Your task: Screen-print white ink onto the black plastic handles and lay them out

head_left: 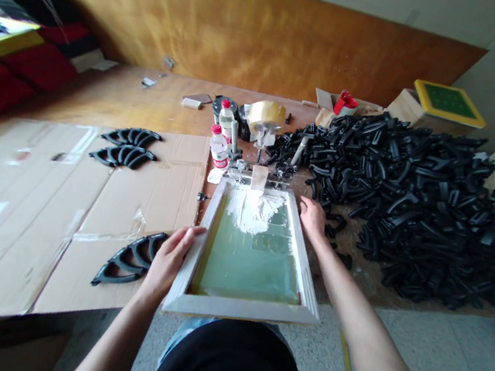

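**Frame (241, 309) at centre**

On cardboard (108, 194) at left, dark curved parts (114, 278) in fanned groups; then left hand (169, 255) clamped on the frame's left edge; white paste (249, 214) toward its far end; right hand (312, 216) beside its right edge, cannot tell whether gripping anything; farther right, heaped black parts (417, 195).
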`<state>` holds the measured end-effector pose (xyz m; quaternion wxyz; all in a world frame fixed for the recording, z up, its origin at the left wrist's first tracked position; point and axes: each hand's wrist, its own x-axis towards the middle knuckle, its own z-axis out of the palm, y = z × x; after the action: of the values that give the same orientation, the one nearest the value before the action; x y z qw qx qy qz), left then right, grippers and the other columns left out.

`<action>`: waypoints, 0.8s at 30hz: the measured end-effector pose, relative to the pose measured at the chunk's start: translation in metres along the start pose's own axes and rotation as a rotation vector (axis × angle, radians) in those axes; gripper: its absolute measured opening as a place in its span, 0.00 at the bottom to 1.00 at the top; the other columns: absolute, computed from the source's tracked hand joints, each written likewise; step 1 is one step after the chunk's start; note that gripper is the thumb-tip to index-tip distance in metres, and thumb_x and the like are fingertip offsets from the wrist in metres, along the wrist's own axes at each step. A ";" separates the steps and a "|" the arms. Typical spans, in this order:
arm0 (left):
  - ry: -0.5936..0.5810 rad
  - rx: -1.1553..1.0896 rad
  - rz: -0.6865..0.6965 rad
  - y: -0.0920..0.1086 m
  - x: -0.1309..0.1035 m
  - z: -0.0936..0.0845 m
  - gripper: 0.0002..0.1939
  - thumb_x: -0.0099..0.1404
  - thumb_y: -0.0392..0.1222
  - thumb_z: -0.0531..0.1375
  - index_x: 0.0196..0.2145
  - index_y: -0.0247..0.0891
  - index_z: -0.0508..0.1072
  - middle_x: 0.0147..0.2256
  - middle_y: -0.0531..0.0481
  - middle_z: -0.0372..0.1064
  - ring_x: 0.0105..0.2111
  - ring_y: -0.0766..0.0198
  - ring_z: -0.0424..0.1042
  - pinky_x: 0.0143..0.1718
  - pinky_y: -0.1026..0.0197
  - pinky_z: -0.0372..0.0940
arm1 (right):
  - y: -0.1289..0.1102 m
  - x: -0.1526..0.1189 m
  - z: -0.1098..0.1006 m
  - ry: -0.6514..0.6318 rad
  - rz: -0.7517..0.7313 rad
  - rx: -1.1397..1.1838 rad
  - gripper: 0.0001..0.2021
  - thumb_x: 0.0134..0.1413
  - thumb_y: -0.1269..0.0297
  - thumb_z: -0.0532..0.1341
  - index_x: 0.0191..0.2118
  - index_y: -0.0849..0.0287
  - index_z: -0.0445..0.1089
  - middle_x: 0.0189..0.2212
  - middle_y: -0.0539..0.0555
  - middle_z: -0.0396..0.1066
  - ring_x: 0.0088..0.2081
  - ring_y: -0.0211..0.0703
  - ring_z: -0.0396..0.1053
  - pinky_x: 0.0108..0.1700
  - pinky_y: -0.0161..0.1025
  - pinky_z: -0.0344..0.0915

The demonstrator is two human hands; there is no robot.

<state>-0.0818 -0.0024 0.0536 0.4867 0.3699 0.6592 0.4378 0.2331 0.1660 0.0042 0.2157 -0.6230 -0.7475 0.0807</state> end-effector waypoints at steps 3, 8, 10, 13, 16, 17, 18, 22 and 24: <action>-0.020 0.033 -0.047 -0.046 0.008 0.005 0.40 0.58 0.63 0.61 0.62 0.40 0.63 0.35 0.49 0.75 0.32 0.60 0.72 0.33 0.62 0.65 | -0.027 0.027 -0.001 0.145 -0.139 0.030 0.25 0.61 0.63 0.59 0.62 0.62 0.60 0.62 0.64 0.59 0.62 0.53 0.57 0.62 0.51 0.56; -0.011 0.137 -0.049 -0.083 0.025 0.011 0.39 0.60 0.62 0.59 0.63 0.38 0.62 0.37 0.46 0.74 0.36 0.57 0.73 0.37 0.58 0.67 | -0.091 0.049 0.027 -0.162 -0.390 -0.039 0.11 0.58 0.68 0.62 0.47 0.62 0.69 0.45 0.61 0.71 0.51 0.54 0.64 0.55 0.49 0.61; -0.023 0.110 -0.068 -0.085 0.026 0.011 0.38 0.60 0.62 0.59 0.62 0.39 0.63 0.38 0.45 0.74 0.37 0.56 0.73 0.39 0.58 0.67 | -0.095 0.038 0.030 -0.256 -0.433 -0.076 0.05 0.59 0.71 0.59 0.40 0.62 0.70 0.39 0.60 0.72 0.46 0.52 0.65 0.50 0.45 0.62; -0.024 0.079 -0.090 -0.084 0.025 0.011 0.39 0.60 0.62 0.59 0.62 0.38 0.63 0.40 0.44 0.75 0.40 0.54 0.73 0.43 0.56 0.67 | -0.083 0.011 0.018 -0.335 -0.646 -0.056 0.07 0.55 0.77 0.57 0.36 0.62 0.71 0.35 0.58 0.72 0.42 0.49 0.66 0.46 0.42 0.62; -0.028 0.065 -0.087 -0.082 0.023 0.012 0.39 0.59 0.63 0.59 0.62 0.36 0.63 0.40 0.43 0.75 0.41 0.54 0.73 0.44 0.55 0.66 | -0.071 -0.002 -0.002 -0.449 -0.853 0.013 0.09 0.49 0.79 0.58 0.33 0.59 0.71 0.32 0.54 0.71 0.39 0.46 0.66 0.42 0.39 0.61; -0.031 0.057 -0.086 -0.081 0.023 0.012 0.39 0.59 0.63 0.59 0.62 0.36 0.63 0.40 0.44 0.75 0.41 0.54 0.73 0.44 0.55 0.67 | -0.070 -0.002 -0.006 -0.475 -0.874 0.031 0.08 0.49 0.79 0.59 0.31 0.59 0.71 0.31 0.53 0.71 0.38 0.45 0.66 0.40 0.38 0.61; -0.032 0.050 -0.087 -0.080 0.023 0.012 0.39 0.59 0.63 0.59 0.62 0.37 0.63 0.39 0.44 0.75 0.40 0.54 0.73 0.43 0.55 0.67 | -0.070 -0.001 -0.007 -0.480 -0.867 0.043 0.07 0.49 0.78 0.59 0.30 0.58 0.71 0.30 0.53 0.71 0.37 0.44 0.66 0.39 0.38 0.61; -0.028 0.031 -0.109 -0.072 0.020 0.011 0.41 0.57 0.63 0.60 0.62 0.38 0.62 0.36 0.46 0.75 0.36 0.56 0.73 0.38 0.57 0.67 | -0.074 -0.004 0.007 -0.312 -0.764 0.031 0.09 0.54 0.78 0.56 0.34 0.59 0.72 0.33 0.55 0.72 0.41 0.46 0.66 0.42 0.39 0.62; -0.025 0.018 -0.114 -0.067 0.018 0.011 0.42 0.56 0.63 0.61 0.62 0.37 0.62 0.34 0.47 0.75 0.34 0.56 0.73 0.35 0.59 0.66 | -0.072 -0.015 0.014 -0.256 -0.781 0.037 0.11 0.55 0.78 0.55 0.38 0.61 0.73 0.37 0.57 0.73 0.44 0.48 0.65 0.45 0.40 0.63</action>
<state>-0.0799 -0.0069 -0.0167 0.5159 0.3415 0.6771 0.3985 0.1647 0.1384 0.0164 0.1464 -0.2733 -0.9471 0.0831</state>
